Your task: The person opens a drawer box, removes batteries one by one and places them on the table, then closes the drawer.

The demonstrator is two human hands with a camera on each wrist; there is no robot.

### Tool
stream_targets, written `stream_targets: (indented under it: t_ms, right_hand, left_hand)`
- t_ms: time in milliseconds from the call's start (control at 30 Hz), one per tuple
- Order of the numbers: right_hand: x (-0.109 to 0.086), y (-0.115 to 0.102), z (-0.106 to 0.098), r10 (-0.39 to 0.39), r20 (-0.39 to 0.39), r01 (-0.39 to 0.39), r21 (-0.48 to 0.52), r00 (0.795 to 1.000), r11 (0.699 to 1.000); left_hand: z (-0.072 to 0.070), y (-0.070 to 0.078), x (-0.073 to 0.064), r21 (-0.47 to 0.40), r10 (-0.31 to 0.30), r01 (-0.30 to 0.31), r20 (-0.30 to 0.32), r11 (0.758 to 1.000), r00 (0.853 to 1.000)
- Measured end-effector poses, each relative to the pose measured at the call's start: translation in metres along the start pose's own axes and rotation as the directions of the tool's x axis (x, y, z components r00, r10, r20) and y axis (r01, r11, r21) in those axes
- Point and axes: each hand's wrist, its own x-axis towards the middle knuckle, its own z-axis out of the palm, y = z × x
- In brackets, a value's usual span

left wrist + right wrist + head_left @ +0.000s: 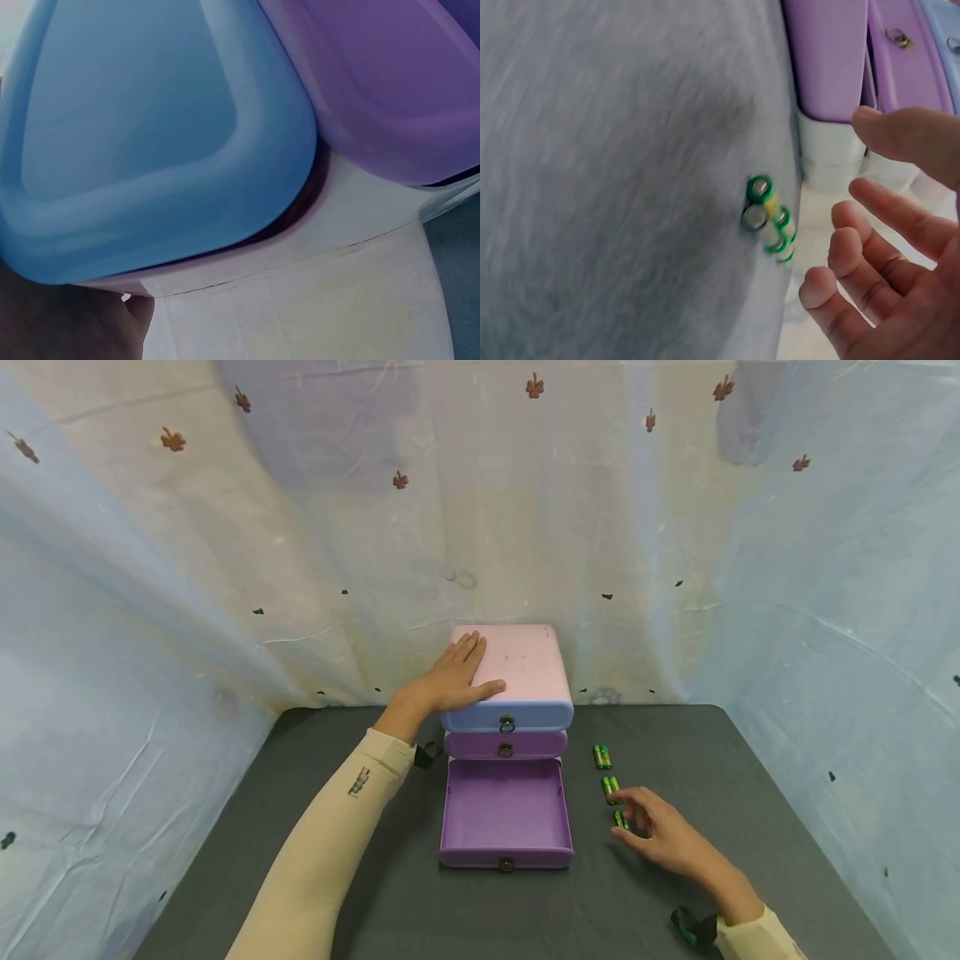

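My left hand lies on the pink top of a small drawer unit, with fingers spread. In the left wrist view, the unit's blue drawer fills much of the picture and only part of the hand shows. The bottom purple drawer is pulled out, with its inside bare. To its right, small green batteries lie in a row of groups: a far pair, a middle pair and a near group partly behind the fingers. My right hand hovers beside the near batteries, fingers loosely bent and apart, holding nothing.
The unit stands at the back of a dark grey table, close to a pale patterned curtain that also hangs along both sides. Above the pulled-out drawer are a closed purple drawer and the blue one, each with a ring pull.
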Motion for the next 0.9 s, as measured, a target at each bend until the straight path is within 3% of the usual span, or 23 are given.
stream_targets:
  t_ms: [200,567,900]
  right_hand:
    - [0.002,-0.014,0.005,-0.027,-0.036,0.028,0.036,0.999,0.999]
    - [0.001,-0.040,0.014,-0.162,-0.139,0.174,0.074,0.977,0.982]
    - [-0.005,-0.068,0.021,-0.179,-0.107,0.194,0.157,0.978,0.968]
  left_hand:
    - [0.000,0.000,0.000,-0.002,0.000,0.000,0.001,1.000,1.000]
    - [0.000,0.001,0.000,-0.007,-0.005,0.005,0.003,1.000,1.000]
    - [-0.001,0.001,0.001,-0.004,-0.001,0.001,0.005,1.000,1.000]
